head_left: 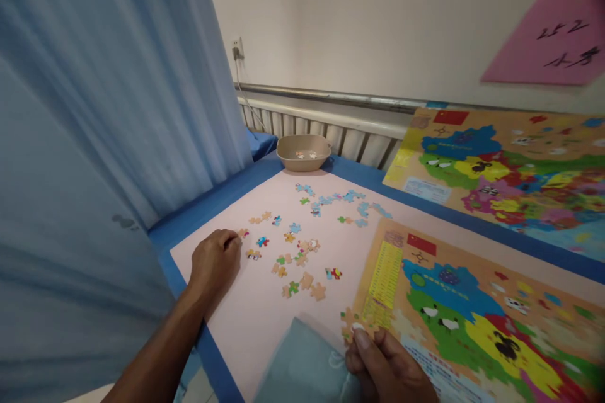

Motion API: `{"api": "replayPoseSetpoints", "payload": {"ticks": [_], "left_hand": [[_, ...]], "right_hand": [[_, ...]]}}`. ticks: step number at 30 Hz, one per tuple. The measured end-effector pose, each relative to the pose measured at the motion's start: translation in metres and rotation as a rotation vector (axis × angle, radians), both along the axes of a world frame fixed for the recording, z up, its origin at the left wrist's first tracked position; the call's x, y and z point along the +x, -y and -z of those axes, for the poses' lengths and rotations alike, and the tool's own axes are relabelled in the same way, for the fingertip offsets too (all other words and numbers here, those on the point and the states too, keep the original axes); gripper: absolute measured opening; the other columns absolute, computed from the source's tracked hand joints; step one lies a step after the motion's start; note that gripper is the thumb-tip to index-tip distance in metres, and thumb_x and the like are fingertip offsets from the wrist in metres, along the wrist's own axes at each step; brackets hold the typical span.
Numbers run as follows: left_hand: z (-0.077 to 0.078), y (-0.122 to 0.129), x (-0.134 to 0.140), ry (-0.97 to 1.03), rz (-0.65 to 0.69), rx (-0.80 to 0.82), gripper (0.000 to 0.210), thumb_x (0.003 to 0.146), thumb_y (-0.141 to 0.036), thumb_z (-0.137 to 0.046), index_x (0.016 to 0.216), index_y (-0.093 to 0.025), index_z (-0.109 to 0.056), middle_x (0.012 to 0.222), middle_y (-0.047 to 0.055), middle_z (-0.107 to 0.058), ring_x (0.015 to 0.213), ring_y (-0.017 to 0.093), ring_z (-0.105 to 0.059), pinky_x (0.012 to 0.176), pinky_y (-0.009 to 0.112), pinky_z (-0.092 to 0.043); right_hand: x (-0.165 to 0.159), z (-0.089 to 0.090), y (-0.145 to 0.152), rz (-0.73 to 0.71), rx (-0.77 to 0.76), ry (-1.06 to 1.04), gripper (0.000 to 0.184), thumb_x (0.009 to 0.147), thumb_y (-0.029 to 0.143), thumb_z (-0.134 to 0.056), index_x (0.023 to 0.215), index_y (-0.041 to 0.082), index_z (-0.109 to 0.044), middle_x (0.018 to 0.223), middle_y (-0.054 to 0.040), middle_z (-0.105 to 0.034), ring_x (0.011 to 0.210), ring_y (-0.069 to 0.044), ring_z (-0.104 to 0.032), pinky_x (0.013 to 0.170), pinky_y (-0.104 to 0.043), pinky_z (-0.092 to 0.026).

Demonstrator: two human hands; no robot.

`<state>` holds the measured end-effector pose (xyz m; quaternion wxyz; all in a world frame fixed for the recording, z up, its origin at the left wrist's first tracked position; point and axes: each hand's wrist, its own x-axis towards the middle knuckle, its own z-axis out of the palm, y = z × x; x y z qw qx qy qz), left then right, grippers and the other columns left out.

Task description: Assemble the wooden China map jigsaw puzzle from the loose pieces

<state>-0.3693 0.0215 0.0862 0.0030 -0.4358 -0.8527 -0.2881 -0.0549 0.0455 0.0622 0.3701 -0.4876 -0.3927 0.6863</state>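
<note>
My left hand (pixel 215 261) rests at the left side of the pale pink sheet, its fingers curled together at a small peach-and-pink puzzle piece (pixel 242 233). Between thumb and fingers, my right hand (pixel 390 362) holds a few joined peach puzzle pieces (pixel 350 325) with green and white bits, over the lower left corner of the near puzzle board (pixel 385 264). That board carries a colourful map, partly filled in. Several loose puzzle pieces (pixel 307 280) lie scattered in the middle, peach, green and red. Light blue puzzle pieces (pixel 352 195) form a loose band farther back.
A beige basin (pixel 304 157) with a few pieces inside stands at the back. A second map board (pixel 501 170) leans at the right by the wall. Light blue fabric (pixel 302 365) lies at the front edge. A blue curtain (pixel 118 75) hangs on the left.
</note>
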Motion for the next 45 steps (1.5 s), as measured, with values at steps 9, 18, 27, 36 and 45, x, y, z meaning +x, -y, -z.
{"api": "replayPoseSetpoints", "payload": {"ticks": [9, 18, 27, 36, 45], "left_hand": [[-0.012, -0.001, 0.058, -0.117, 0.324, 0.032, 0.026, 0.091, -0.013, -0.051, 0.066, -0.020, -0.055, 0.069, -0.002, -0.054, 0.068, 0.013, -0.052, 0.066, 0.029, -0.036], [-0.019, -0.024, 0.075, -0.068, 0.479, -0.171, 0.022, 0.088, -0.012, -0.049, 0.073, -0.022, -0.060, 0.077, -0.001, -0.059, 0.073, 0.015, -0.054, 0.066, 0.031, -0.033], [-0.038, -0.066, 0.076, -0.200, 0.615, -0.341, 0.021, 0.090, -0.018, -0.047, 0.075, -0.021, -0.061, 0.082, 0.003, -0.062, 0.080, 0.020, -0.058, 0.065, 0.031, -0.033], [-0.020, -0.079, 0.085, -0.191, 0.532, -0.179, 0.020, 0.089, -0.019, -0.050, 0.080, -0.021, -0.067, 0.084, 0.004, -0.066, 0.081, 0.020, -0.061, 0.069, 0.033, -0.037], [-0.014, -0.074, 0.064, -0.154, 0.340, -0.074, 0.023, 0.089, -0.022, -0.049, 0.075, -0.022, -0.067, 0.082, 0.003, -0.066, 0.076, 0.020, -0.060, 0.067, 0.033, -0.036]], "right_hand": [[-0.006, -0.012, 0.008, 0.082, 0.040, 0.009, 0.050, 0.069, 0.065, -0.078, 0.062, 0.021, -0.057, 0.060, -0.0006, -0.055, 0.063, -0.019, -0.051, 0.064, -0.028, -0.043], [-0.006, -0.008, 0.007, 0.044, 0.040, -0.019, 0.048, 0.073, 0.062, -0.076, 0.060, 0.021, -0.055, 0.060, -0.0004, -0.054, 0.064, -0.018, -0.050, 0.064, -0.028, -0.039], [-0.010, -0.015, 0.008, 0.096, 0.058, -0.022, 0.045, 0.079, 0.059, -0.070, 0.062, 0.020, -0.053, 0.058, 0.0007, -0.052, 0.061, -0.017, -0.046, 0.062, -0.028, -0.036], [-0.009, -0.022, 0.010, 0.078, 0.049, -0.047, 0.044, 0.082, 0.057, -0.068, 0.064, 0.019, -0.053, 0.062, 0.0006, -0.051, 0.065, -0.017, -0.046, 0.064, -0.027, -0.036], [-0.008, -0.018, 0.010, 0.077, 0.067, -0.035, 0.046, 0.080, 0.061, -0.070, 0.065, 0.019, -0.056, 0.061, 0.0009, -0.053, 0.062, -0.016, -0.046, 0.062, -0.026, -0.037]]}}
